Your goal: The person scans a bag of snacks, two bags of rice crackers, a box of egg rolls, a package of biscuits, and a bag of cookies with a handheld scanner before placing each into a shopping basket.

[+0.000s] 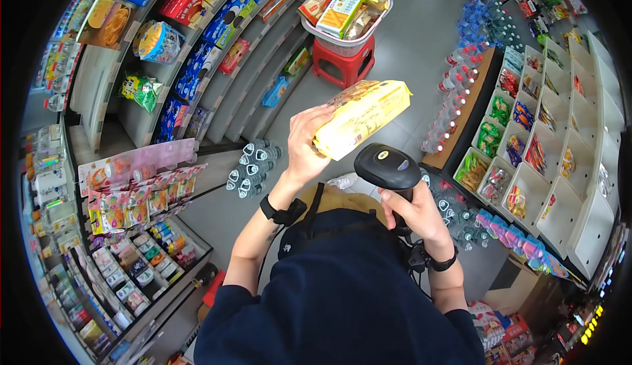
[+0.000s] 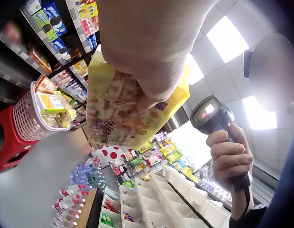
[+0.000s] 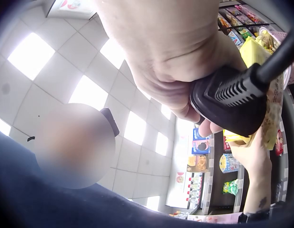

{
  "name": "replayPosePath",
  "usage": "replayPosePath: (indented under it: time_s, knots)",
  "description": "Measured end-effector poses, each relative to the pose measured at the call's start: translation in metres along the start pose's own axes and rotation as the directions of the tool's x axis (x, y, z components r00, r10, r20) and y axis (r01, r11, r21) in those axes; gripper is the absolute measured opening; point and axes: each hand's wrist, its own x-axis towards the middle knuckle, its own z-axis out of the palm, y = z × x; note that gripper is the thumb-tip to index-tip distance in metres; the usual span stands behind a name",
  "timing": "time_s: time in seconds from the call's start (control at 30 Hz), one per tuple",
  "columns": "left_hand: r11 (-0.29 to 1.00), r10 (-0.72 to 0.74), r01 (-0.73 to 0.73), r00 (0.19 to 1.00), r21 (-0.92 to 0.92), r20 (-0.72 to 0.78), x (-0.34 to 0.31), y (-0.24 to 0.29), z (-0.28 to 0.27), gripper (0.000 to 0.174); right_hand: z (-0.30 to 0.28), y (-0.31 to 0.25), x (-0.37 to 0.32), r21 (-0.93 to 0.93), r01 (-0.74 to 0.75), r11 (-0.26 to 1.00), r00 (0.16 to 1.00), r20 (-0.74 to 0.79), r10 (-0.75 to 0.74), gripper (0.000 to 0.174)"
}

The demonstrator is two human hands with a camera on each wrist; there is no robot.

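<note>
My left hand (image 1: pixel 308 138) grips a yellow snack package (image 1: pixel 365 116) by its near end, held tilted in front of my body. In the left wrist view the printed face of the yellow package (image 2: pixel 116 111) shows beneath the fingers. My right hand (image 1: pixel 416 215) is wrapped round the handle of a black barcode scanner (image 1: pixel 388 166), whose head sits just right of the package. The scanner's lit window (image 2: pixel 207 110) faces toward the package in the left wrist view. From the right wrist, the scanner's handle base and cable (image 3: pixel 237 97) fill the middle, hiding most of the fingers.
Ahead, a pink basket (image 1: pixel 388 19) full of packaged snacks stands on a red stool (image 1: pixel 342 62). Shelves of biscuits (image 1: pixel 191 68) line the left. White snack bins (image 1: pixel 566 200) and bottles (image 1: pixel 454 95) stand on the right. More bottles (image 1: pixel 253 167) are on the floor.
</note>
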Motion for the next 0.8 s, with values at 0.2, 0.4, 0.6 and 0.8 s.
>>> replayPosePath:
  time_s: [0.2, 0.4, 0.6, 0.8]
  knots:
    - [1.0, -0.012, 0.012, 1.0, 0.006, -0.004, -0.003, -0.006, -0.005, 0.056, 0.003, -0.002, 0.011, -0.002, -0.026, 1.0, 1.0, 0.004, 0.026, 0.019]
    - [0.999, -0.018, 0.019, 1.0, 0.028, -0.008, -0.001, -0.008, -0.011, 0.054, 0.0, -0.007, 0.009, 0.005, -0.026, 1.0, 0.999, -0.027, 0.026, 0.018]
    - [1.0, -0.009, 0.008, 0.999, 0.021, 0.03, 0.004, -0.016, -0.007, 0.054, -0.002, -0.003, 0.017, -0.016, -0.01, 1.0, 1.0, -0.001, 0.01, 0.015]
    - [1.0, 0.0, 0.0, 1.0, -0.005, -0.006, 0.01, -0.022, -0.008, 0.053, 0.003, -0.01, 0.024, -0.058, 0.007, 0.998, 1.0, -0.01, -0.008, 0.015]
